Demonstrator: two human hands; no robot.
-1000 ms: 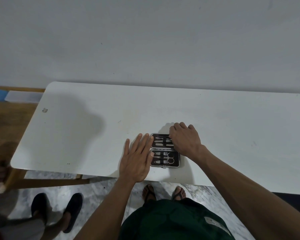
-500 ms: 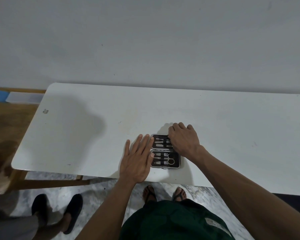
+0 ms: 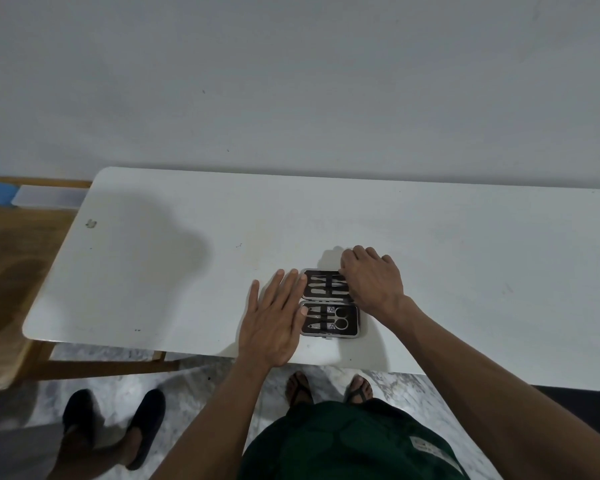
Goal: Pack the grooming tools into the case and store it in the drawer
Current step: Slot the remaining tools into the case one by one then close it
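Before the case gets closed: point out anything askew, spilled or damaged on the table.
Nothing stands out. The open black grooming case lies flat on the white table, metal tools strapped in rows; both hands rest at its edges.

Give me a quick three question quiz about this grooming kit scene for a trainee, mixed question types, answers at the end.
1. True or false: the grooming case lies open on the white table.
2. Which hand lies flat along the case's left edge? A) left hand B) right hand
3. Fill in: the scissors sit in the ____ half of the case, nearer the person.

Key: 1 true; 2 A; 3 near.
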